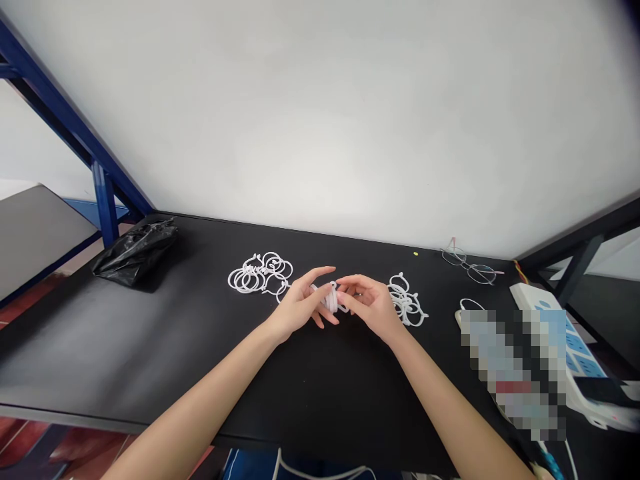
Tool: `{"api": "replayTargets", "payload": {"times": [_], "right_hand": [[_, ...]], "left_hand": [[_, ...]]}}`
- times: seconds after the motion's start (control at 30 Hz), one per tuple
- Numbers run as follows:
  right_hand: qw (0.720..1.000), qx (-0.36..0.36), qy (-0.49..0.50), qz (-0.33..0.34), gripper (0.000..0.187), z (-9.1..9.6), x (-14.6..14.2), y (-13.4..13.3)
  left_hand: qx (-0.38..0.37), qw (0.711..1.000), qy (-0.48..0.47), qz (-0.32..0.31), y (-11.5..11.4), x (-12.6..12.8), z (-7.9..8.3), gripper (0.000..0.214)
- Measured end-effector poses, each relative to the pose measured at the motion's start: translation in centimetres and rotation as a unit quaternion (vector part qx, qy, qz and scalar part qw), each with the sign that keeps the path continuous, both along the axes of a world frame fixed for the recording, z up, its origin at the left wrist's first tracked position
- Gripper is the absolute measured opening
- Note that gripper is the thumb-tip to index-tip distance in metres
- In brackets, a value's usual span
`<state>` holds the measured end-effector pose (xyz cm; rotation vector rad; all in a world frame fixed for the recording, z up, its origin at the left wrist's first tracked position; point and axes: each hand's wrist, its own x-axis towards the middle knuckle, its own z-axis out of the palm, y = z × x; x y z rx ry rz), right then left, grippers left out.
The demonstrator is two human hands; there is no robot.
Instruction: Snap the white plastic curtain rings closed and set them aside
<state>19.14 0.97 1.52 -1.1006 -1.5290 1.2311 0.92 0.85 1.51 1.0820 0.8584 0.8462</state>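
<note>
Both hands meet over the middle of the black table around a small bundle of white rings [331,299]. My left hand [305,298] has its thumb and fingers closed on the bundle from the left. My right hand [367,300] pinches the bundle's right side with thumb and fingertips. To the left of my left hand lies a loose pile of thin white rings [260,272] with small tabs at their ends. A second pile of white rings [407,303] lies just beyond my right hand, which partly covers it.
A crumpled black plastic bag [137,250] lies at the table's left back. Eyeglasses [473,265] rest near the wall on the right. In front of them are a blurred-out device [510,373] and a white power strip [575,353]. Blue metal framing [103,200] stands at left.
</note>
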Motion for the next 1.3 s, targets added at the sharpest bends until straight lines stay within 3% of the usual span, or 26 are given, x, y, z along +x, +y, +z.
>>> {"api": "replayTargets", "payload": {"times": [0.17,0.43,0.57,0.7,0.97,1.07,1.13,1.2,1.3], "right_hand": [[1.0,-0.026,-0.007,-0.002,0.03,-0.1,-0.1,0.0],[0.994,-0.033,0.056,-0.084,0.031,-0.1,-0.2,0.3],[0.994,0.018,0.042,-0.101,0.023,-0.1,-0.3,0.0],[0.993,0.086,-0.012,-0.076,0.013,-0.2,-0.4,-0.3],[0.988,0.121,-0.036,-0.086,0.015,-0.2,-0.2,-0.4],[0.987,0.086,-0.044,-0.131,0.023,-0.2,-0.1,-0.1],[0.988,0.023,-0.034,-0.146,0.033,-0.2,-0.1,0.1],[0.994,-0.061,-0.004,-0.095,0.042,0.0,-0.2,0.2],[0.984,-0.153,0.083,0.047,0.051,0.6,-0.4,-0.1]], "left_hand": [[-0.059,0.998,-0.024,-0.013,0.1,-0.3,0.4,0.055],[-0.034,0.999,-0.03,0.007,0.2,-0.5,0.2,0.054],[-0.059,0.997,-0.032,0.036,0.4,-0.5,-0.1,0.05],[-0.089,0.994,-0.046,0.048,0.5,-0.5,0.1,0.048],[-0.112,0.985,-0.13,-0.011,0.6,-0.7,0.2,0.035],[-0.11,0.983,-0.147,-0.029,0.6,-0.7,0.4,0.037],[-0.074,0.986,-0.145,-0.031,0.4,-0.6,0.6,0.041],[-0.005,0.992,-0.124,-0.027,-0.1,-0.4,0.8,0.043],[0.14,0.988,-0.064,-0.029,-1.1,-0.1,1.1,0.038]]}}
